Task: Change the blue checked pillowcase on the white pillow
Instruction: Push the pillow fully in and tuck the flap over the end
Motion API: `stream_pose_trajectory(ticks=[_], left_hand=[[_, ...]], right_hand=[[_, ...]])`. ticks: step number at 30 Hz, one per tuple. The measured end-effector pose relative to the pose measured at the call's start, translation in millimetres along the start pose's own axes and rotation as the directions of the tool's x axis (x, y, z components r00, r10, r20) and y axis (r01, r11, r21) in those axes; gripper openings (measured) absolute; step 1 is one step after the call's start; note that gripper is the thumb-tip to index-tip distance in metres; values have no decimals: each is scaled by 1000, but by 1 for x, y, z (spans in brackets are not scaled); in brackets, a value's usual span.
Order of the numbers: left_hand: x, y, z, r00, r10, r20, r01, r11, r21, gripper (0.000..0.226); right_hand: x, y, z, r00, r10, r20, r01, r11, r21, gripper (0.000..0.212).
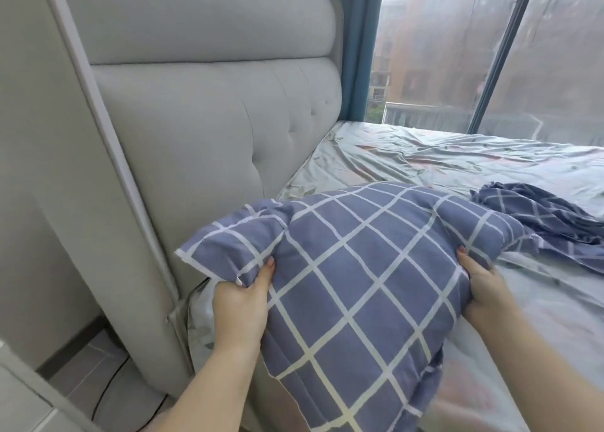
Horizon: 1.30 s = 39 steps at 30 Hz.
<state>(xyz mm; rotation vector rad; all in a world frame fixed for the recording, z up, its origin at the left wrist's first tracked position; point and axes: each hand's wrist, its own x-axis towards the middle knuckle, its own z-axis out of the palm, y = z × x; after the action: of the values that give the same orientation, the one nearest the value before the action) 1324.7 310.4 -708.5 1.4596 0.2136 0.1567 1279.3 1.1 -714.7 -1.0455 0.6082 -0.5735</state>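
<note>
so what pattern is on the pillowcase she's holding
Blue-purple with a white grid of checks on the pillowcase, gripped by both hands; clearest in the head view.

L hand (240, 304) + R hand (483, 288) grip checked pillow (359, 268); prob. over bed (457, 157).

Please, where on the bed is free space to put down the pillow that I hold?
The floral sheet is bare behind the pillow, between the headboard and the window, and again on the near side of the crumpled checked cloth. That cloth crowds the right side.
</note>
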Motion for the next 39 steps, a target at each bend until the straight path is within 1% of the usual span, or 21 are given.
stream_pose_trajectory(ticks=[4, 6, 8, 9, 10, 11, 12, 14, 16, 18, 20, 22, 28, 32, 33, 34, 35, 36, 37, 38, 39], left_hand=[[5, -1, -19, 987, 125, -102, -126, 992, -1, 14], [14, -4, -20, 976, 99, -196, -106, 994, -28, 27], [29, -8, -18, 963, -12, -271, -4, 998, -59, 39], [39, -11, -16, 957, -82, -277, 71, 996, -51, 42], [48, -14, -13, 953, -152, -262, 148, 988, -38, 40], [59, -19, -11, 948, -220, -229, 219, 975, -29, 37], [68, -23, -8, 940, -280, -194, 281, 960, -24, 39], [84, -33, -4, 940, -316, -132, 318, 948, -7, 52], [96, -43, -1, 957, -276, -94, 276, 961, -16, 60], [102, -50, 4, 968, -237, -86, 232, 971, -57, 62], [105, -54, 7, 975, -204, -92, 198, 977, -73, 62], [105, -56, 7, 978, -182, -99, 177, 982, -63, 62], [96, -52, 4, 955, -238, -176, 226, 970, -88, 56], [78, -40, 3, 945, -269, -184, 233, 952, -198, 77], [71, -33, 2, 939, -238, -248, 194, 962, -191, 79], [62, -25, 0, 924, -126, -361, 94, 990, -103, 83], [55, -16, -5, 884, 111, -454, -81, 993, 83, 90], [47, -9, -7, 801, 396, -450, -271, 909, 317, 97], [40, -5, -6, 712, 615, -338, -414, 758, 505, 94], [34, -6, 0, 632, 752, -190, -497, 580, 646, 81], [32, -8, 11, 605, 796, -22, -535, 426, 729, 68]], right_hand=[[24, 10, 59, 995, 19, 100, -29, 995, 95, 31], [49, 14, 91, 992, 4, 129, -17, 995, 97, 38], [75, 22, 122, 989, 6, 151, -3, 1000, -21, 50], [87, 30, 136, 991, 46, 127, -19, 978, -208, 62], [96, 40, 146, 995, 94, 46, -63, 890, -452, 75], [100, 52, 154, 994, 107, -36, -104, 739, -665, 84], [100, 63, 162, 992, 109, -67, -120, 613, -781, 86], [83, 82, 172, 994, 111, -7, -62, 501, -863, 78], [60, 94, 175, 994, 61, 95, 63, 398, -915, 69], [31, 98, 177, 971, -84, 224, 239, 301, -923, 62], [0, 103, 182, 897, -196, 396, 433, 209, -877, 58], [-20, 114, 185, 822, -183, 539, 564, 137, -814, 57], [-5, 138, 181, 787, 27, 616, 608, 130, -783, 50], [-6, 127, 182, 768, 118, 629, 619, 113, -777, 54], [-10, 122, 179, 765, 109, 635, 627, 102, -772, 55], [-15, 116, 173, 764, 89, 639, 633, 89, -769, 56], [-20, 112, 167, 765, 64, 640, 636, 73, -768, 58], [-26, 109, 157, 765, 30, 643, 641, 58, -765, 61], [-31, 107, 146, 763, -10, 646, 646, 45, -762, 67], [-35, 106, 134, 764, -32, 644, 645, 33, -764, 72], [-38, 108, 120, 764, -35, 644, 645, 8, -764, 75]])
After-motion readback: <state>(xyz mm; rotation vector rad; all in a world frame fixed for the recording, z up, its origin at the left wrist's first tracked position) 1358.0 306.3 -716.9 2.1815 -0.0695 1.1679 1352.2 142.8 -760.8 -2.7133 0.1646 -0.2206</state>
